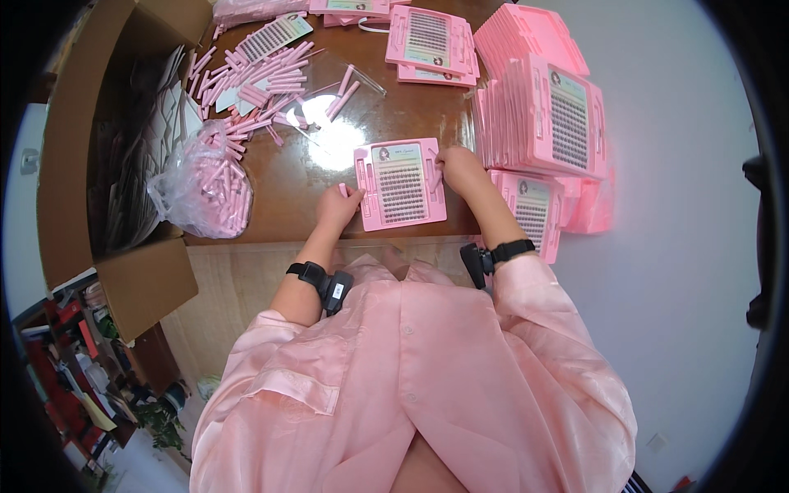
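A pink eyelash tray (370,215) lies flat on the table's front part, with a card of false eyelash clusters (401,187) set in its middle. My left hand (337,207) is closed at the tray's left edge, with a small pink tube (343,190) at its fingertips. At the right edge my right hand (462,171) is closed too, its fingers pinching a slim pink tube (436,179) over the tray's right-hand slot. The fingertips of both hands are small and partly hidden.
A plastic bag of pink tubes (218,185) and a loose heap of tubes (275,82) lie left. An open cardboard box (70,164) stands at the far left. Stacked pink trays (538,115) line the right edge; more trays (431,41) lie at the back of the brown table (279,209).
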### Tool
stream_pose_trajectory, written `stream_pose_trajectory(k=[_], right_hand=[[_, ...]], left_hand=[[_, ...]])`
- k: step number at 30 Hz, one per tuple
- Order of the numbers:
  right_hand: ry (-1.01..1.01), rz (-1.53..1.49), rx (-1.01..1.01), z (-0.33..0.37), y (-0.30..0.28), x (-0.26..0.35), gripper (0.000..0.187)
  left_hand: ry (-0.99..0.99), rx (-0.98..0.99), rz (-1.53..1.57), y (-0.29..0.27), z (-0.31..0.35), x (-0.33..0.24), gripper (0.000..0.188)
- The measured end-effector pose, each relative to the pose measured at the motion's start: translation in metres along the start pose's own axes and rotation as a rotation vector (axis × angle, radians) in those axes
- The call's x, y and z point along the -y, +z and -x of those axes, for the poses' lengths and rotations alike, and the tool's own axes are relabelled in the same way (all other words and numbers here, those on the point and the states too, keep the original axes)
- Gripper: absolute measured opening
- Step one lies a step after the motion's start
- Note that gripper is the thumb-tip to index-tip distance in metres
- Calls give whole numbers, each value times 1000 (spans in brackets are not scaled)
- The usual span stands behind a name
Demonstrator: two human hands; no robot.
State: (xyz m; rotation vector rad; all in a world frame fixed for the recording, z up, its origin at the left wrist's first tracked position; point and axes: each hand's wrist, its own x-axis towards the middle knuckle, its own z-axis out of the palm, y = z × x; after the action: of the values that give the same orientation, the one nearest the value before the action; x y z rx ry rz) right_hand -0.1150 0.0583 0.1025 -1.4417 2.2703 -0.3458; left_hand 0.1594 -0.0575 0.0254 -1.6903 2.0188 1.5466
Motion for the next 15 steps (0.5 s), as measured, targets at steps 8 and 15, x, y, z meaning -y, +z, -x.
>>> stream_pose_trajectory(k=[8,15], right_hand=[[62,-102,21,-4,33,-8,19],[82,-62,-212,5,45,5,22]], left_hand=[[-53,-65,48,11,-4,1,35],[32,193,400,-8,0,-3,22]])
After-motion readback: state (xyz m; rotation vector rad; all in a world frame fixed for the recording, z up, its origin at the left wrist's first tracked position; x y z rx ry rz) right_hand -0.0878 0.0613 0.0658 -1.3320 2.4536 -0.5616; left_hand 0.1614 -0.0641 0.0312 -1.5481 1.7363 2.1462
